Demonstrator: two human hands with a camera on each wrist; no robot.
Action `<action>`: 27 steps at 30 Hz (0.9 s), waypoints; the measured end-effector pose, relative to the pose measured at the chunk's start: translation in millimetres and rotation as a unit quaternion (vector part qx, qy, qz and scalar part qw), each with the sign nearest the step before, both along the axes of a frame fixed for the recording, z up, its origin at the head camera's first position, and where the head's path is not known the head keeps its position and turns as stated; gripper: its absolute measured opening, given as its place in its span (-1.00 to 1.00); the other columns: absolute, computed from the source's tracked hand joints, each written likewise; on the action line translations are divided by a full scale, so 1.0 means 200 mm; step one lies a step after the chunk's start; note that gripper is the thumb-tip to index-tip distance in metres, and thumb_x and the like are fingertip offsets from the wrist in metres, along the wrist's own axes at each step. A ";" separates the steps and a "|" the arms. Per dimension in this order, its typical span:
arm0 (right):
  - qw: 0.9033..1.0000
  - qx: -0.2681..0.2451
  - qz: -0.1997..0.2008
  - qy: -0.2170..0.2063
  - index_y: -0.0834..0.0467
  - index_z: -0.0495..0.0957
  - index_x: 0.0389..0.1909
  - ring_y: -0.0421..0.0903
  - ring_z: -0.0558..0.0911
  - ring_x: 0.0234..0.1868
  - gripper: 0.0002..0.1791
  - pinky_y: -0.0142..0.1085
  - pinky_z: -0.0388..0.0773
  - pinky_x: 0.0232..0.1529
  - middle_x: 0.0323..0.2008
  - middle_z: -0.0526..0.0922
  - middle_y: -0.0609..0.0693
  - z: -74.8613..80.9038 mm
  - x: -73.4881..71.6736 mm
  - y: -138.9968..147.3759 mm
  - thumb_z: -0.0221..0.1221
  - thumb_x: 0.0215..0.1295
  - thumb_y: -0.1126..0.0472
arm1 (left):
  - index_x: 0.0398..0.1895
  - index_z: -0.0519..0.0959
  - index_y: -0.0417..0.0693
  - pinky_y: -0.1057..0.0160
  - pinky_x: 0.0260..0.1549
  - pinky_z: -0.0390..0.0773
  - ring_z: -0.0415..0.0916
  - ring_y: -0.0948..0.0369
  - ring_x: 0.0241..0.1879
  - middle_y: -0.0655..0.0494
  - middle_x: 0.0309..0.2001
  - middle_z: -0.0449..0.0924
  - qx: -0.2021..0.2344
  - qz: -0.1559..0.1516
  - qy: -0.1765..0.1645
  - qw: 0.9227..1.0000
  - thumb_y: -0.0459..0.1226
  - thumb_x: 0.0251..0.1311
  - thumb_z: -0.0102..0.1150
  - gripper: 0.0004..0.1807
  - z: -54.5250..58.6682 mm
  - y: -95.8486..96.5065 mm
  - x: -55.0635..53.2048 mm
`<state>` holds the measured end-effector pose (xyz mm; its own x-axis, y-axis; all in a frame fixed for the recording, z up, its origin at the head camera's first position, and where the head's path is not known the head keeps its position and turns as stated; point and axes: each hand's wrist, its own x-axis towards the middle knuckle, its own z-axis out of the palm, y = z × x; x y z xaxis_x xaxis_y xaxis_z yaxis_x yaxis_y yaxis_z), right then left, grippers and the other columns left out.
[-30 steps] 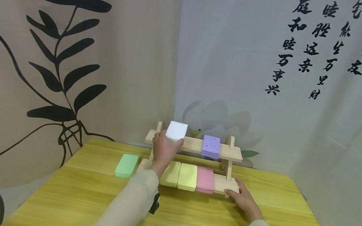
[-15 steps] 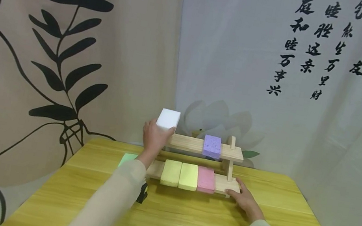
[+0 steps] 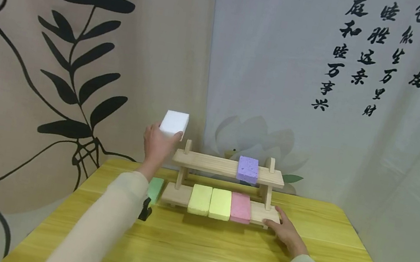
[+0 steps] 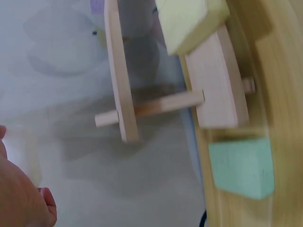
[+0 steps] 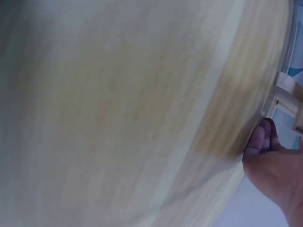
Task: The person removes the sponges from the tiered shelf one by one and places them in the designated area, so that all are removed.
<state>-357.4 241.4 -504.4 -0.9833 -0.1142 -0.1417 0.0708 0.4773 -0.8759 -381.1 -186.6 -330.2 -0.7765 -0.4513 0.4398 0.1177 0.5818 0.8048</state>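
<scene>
Left hand (image 3: 158, 146): thumb and fingers parted by the width of a white rectangular block (image 3: 173, 123); the near end of the block is gripped.
White block position: in the air, projecting past the left fingertips, apart from the rack (the left wrist view shows it only faintly against the pale backdrop).
Right hand (image 3: 285, 231): thumb at the front edge, finger at the rear edge; grips the right end of the lower board of a two-tier pale wooden rack (image 3: 205, 161).
Upper tier: board lies right of and below the left fingers; carries a speckled purple rectangular block (image 3: 247, 170), located between the two hands.
Lower tier: board runs leftward from the right fingers; carries, in order from those fingers, a pink rectangular block (image 3: 240, 208), a bright yellow rectangular block (image 3: 220, 204) and a duller yellow rectangular block (image 3: 199, 200), side by side.
Table position: a mint-green rectangular block (image 4: 241, 166) lies on the yellowish wooden table (image 3: 214, 252), lower than the left fingers, just beside the rack's left end.
</scene>
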 end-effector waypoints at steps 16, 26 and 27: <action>1.000 -0.001 -0.005 -0.005 0.12 -0.20 0.59 0.42 0.16 0.39 0.02 0.26 0.20 0.30 0.44 -0.02 0.53 0.01 -0.01 0.00 0.22 0.35 -0.09 | 0.34 0.31 -0.32 -0.17 0.14 0.32 0.27 -0.17 0.18 -0.32 0.18 0.36 -0.005 0.039 -0.022 0.999 -0.01 0.13 0.35 -0.17 -0.09 -0.43 0.05; 1.000 0.005 -0.008 -0.007 0.12 -0.19 0.58 0.43 0.11 0.41 0.03 0.28 0.12 0.33 0.45 -0.04 0.51 0.01 0.00 0.00 0.22 0.34 -0.11 | 0.34 0.25 -0.43 -0.22 0.17 0.31 0.22 -0.22 0.21 -0.38 0.22 0.27 -0.016 0.047 -0.053 0.997 -0.04 0.17 0.31 -0.16 -0.26 -0.58 0.11; 1.000 0.005 -0.009 -0.006 0.12 -0.19 0.58 0.42 0.12 0.41 0.02 0.27 0.13 0.33 0.45 -0.04 0.51 0.01 0.00 0.00 0.22 0.35 -0.10 | 0.33 0.25 -0.45 -0.22 0.17 0.31 0.21 -0.23 0.21 -0.39 0.22 0.27 -0.016 0.047 -0.054 0.997 -0.05 0.17 0.32 -0.16 -0.28 -0.59 0.11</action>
<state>-357.4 240.7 -503.1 -0.9833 -0.0950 -0.1554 0.0906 0.4850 -0.8698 -359.1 -304.8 -385.4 -0.7748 -0.5118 0.3711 -0.0262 0.6124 0.7901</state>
